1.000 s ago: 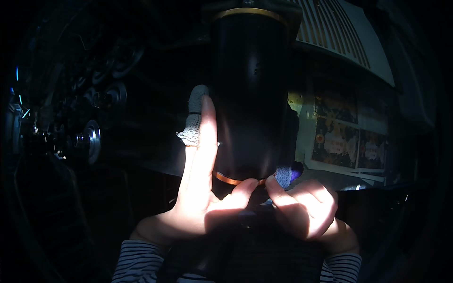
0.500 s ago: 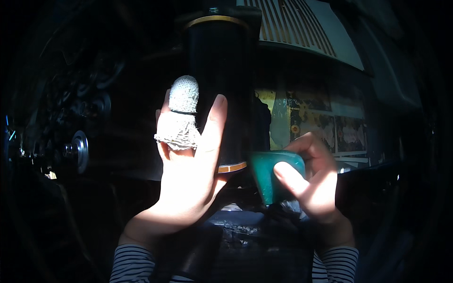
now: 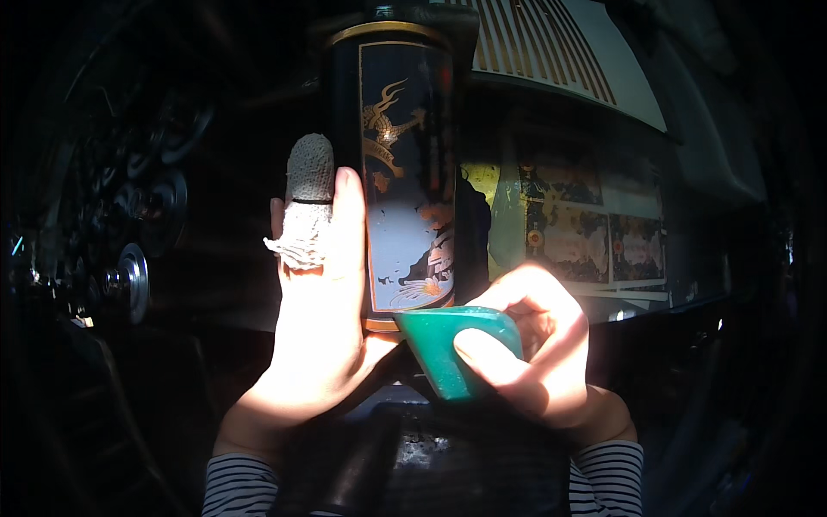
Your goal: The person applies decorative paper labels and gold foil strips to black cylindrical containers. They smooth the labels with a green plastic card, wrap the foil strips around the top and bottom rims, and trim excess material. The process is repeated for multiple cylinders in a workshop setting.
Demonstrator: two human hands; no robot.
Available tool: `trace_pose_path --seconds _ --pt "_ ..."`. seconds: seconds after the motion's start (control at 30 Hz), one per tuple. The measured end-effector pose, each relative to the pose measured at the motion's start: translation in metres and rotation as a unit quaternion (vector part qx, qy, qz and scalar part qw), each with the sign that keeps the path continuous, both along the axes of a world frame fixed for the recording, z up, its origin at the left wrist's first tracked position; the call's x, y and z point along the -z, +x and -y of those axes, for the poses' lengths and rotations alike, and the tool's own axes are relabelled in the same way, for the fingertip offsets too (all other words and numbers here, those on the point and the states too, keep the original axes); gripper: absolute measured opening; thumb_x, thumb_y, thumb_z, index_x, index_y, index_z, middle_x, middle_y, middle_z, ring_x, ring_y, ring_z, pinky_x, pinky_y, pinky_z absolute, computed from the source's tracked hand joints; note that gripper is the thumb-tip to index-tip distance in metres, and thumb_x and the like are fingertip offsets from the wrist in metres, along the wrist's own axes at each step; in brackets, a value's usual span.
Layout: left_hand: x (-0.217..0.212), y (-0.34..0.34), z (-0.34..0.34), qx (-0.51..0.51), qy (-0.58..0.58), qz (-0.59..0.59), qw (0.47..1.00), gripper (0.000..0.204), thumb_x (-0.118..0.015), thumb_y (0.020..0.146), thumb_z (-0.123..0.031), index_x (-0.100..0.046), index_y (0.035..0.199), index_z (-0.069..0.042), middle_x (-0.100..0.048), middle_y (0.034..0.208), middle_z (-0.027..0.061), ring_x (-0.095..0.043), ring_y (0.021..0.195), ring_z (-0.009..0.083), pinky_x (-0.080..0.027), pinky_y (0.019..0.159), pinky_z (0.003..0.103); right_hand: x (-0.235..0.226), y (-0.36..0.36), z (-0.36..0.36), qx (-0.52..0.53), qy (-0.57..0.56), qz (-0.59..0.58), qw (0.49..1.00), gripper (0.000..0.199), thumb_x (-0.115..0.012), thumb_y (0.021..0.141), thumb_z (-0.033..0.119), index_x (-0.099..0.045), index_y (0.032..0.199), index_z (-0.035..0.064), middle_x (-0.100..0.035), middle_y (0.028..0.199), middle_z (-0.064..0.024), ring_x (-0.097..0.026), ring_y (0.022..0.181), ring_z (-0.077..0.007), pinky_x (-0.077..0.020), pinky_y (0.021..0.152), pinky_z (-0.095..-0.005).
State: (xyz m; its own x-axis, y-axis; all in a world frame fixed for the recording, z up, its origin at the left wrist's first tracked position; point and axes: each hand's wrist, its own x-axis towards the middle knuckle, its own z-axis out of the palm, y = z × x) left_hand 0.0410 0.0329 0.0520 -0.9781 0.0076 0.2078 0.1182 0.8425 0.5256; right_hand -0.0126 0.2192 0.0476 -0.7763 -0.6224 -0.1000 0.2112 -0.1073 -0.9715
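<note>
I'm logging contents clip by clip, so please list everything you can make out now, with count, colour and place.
Cylinder: 1, black with gold bands and a picture panel, upper centre
Pad: 1, green, by the cylinder's near end; contact unclear
Strip sheet: 1, pale with gold-brown strips, upper right
Printed panels: at least 3, dark and brownish, right
Yellow patch: 1, yellow-green, right of the cylinder; kind unclear
Discs: at least 2, grey, left; others too dim to count
Finger cover: 1, grey-white, on the left hand
Sleeves: 2, dark and white stripes, lower edge
Left hand: 1, brightly lit, along the cylinder's left side
Right hand: 1, brightly lit, holding the pad
</note>
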Motion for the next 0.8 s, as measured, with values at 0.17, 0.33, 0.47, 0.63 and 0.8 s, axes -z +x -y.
trace_pose_path --seconds 0.17,0.33,0.47,0.63,0.8 --pt "0.034 0.006 0.012 -0.041 0.188 0.093 0.977 0.106 -0.074 0.07 -0.016 0.003 0.142 0.001 -0.043 0.125 0.0225 -0.047 0.112 0.03 -0.038 0.09 0.038 0.019 -0.002 -0.007 0.056 0.056 0.055 0.995 0.023 -0.066 0.079 0.006 -0.05 0.095 -0.0012 -0.059 0.083 -0.0073 -0.057 0.073 -0.0102 -0.0473 0.065 -0.023" --pt "0.037 0.012 0.035 -0.036 0.079 0.139 0.986 0.117 -0.077 0.066 -0.034 0.006 0.141 0.003 -0.012 0.144 0.0288 -0.013 0.136 0.0404 -0.004 0.109 0.052 0.014 -0.006 -0.016 0.091 0.038 0.059 0.993 0.021 -0.066 0.08 0.005 -0.049 0.092 -0.0001 -0.059 0.08 -0.0069 -0.058 0.069 -0.0085 -0.05 0.062 -0.0234" --pt "-0.007 -0.01 -0.008 -0.048 -0.085 -0.063 0.993 0.099 -0.073 0.071 -0.021 -0.008 0.143 -0.002 -0.024 0.14 0.0298 -0.02 0.131 0.0472 -0.013 0.104 0.058 0.004 -0.007 -0.004 -0.043 0.004 0.006 0.999 0.024 -0.067 0.08 0.004 -0.049 0.096 -0.0002 -0.057 0.089 -0.0083 -0.056 0.082 -0.0111 -0.0447 0.074 -0.0245" --pt "0.022 -0.01 0.006 -0.061 0.102 -0.052 0.992 0.12 -0.076 0.061 -0.045 0.002 0.143 -0.004 -0.019 0.143 0.0264 -0.02 0.132 0.0415 -0.013 0.104 0.051 0.019 -0.013 -0.01 0.035 0.069 0.105 0.991 0.025 -0.069 0.077 0.004 -0.052 0.094 -0.0004 -0.061 0.08 -0.0065 -0.06 0.072 -0.0103 -0.0493 0.063 -0.0221" --pt "0.023 0.0 0.026 -0.023 0.062 -0.062 0.996 0.133 -0.08 0.056 -0.052 0.007 0.142 0.0 -0.021 0.143 0.0284 -0.011 0.135 0.0455 0.006 0.108 0.054 0.016 -0.015 -0.017 0.06 0.078 0.076 0.992 0.02 -0.066 0.082 0.01 -0.051 0.091 0.0007 -0.06 0.08 -0.0072 -0.058 0.068 -0.0096 -0.049 0.061 -0.0221"
